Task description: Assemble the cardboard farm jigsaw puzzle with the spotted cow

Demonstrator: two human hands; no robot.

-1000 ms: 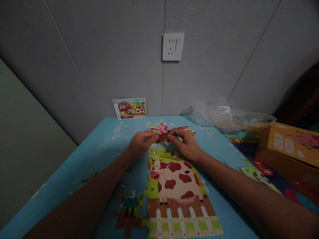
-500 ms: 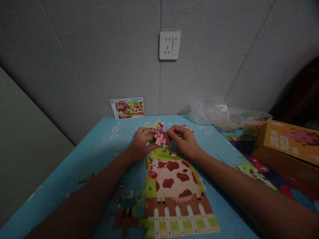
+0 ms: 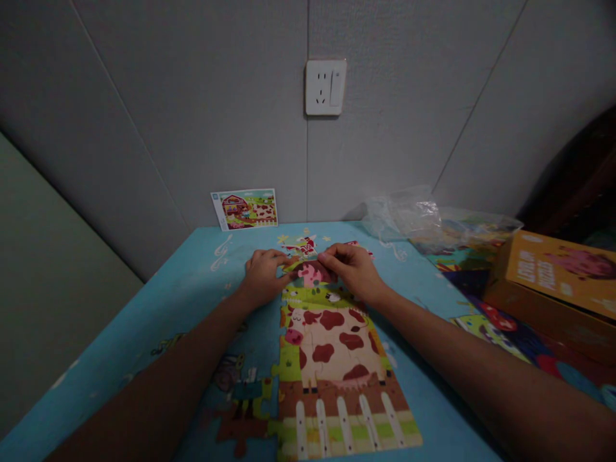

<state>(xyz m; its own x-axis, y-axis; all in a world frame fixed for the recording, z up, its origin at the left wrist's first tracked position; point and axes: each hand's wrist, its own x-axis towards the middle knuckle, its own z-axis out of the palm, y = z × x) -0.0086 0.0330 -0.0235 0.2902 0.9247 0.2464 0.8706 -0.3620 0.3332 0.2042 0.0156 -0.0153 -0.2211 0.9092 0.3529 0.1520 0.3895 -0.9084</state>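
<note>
Well, the cow jigsaw [image 3: 332,346] was mostly together on the desk [image 3: 144,321], from the fence up past the cow, with the top end still patchy. The right hand [image 3: 351,269] had its grip pinching a pink pig piece [image 3: 310,274] up there; the left hand [image 3: 262,277] sat curled just beside it, though I couldn't tell if it held anything.

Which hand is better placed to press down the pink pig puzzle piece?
Probably the right hand: its fingertips lie over the pink pig puzzle piece; the left hand only reaches the edge.
</note>
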